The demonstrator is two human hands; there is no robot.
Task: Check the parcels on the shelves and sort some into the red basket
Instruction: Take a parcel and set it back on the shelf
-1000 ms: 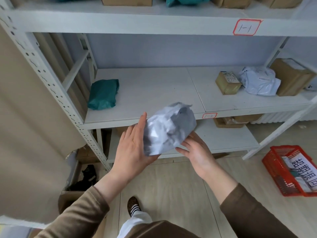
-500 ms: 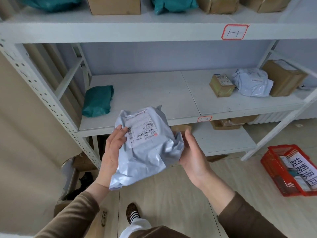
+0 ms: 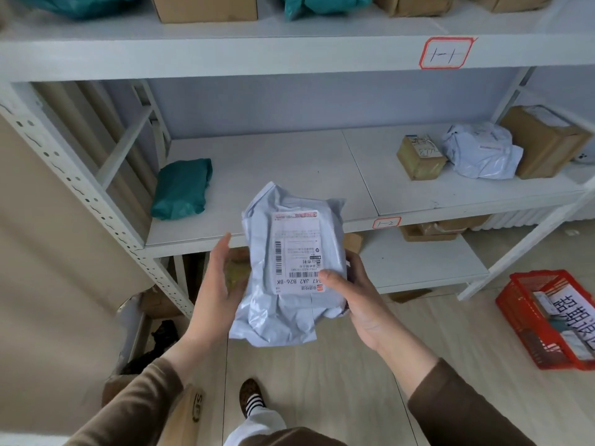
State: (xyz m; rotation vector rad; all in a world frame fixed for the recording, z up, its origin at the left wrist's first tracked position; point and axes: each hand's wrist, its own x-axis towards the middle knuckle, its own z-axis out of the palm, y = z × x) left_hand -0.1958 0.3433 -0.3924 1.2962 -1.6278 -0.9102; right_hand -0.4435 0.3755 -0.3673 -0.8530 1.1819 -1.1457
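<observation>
1. I have the grey poly-bag parcel (image 3: 291,272) up in front of the middle shelf (image 3: 289,175), label side towards me, held between both hands
2. My right hand (image 3: 357,297) grips its right edge, thumb pressed on the lower corner of the shipping label (image 3: 297,252) and fingers curled behind; my left hand (image 3: 219,281) lies with straight fingers against the left side, steadying rather than gripping
3. The bag looks light and soft: the film is crinkled and the loose bottom flap sags below the contents. I judge the plastic slippery, so a pinch on the empty flap would likely slide or stretch
4. The firmer bulk sits under the label, and that is where I would keep hold, thumb on top and fingers beneath
5. The red basket (image 3: 528,320) stands on the floor to my right, well apart from the parcel, with some items already inside
6. Other parcels wait on the shelf: a green bag (image 3: 183,188) on the left, a small carton (image 3: 418,159) and another grey bag (image 3: 479,152) on the right
</observation>
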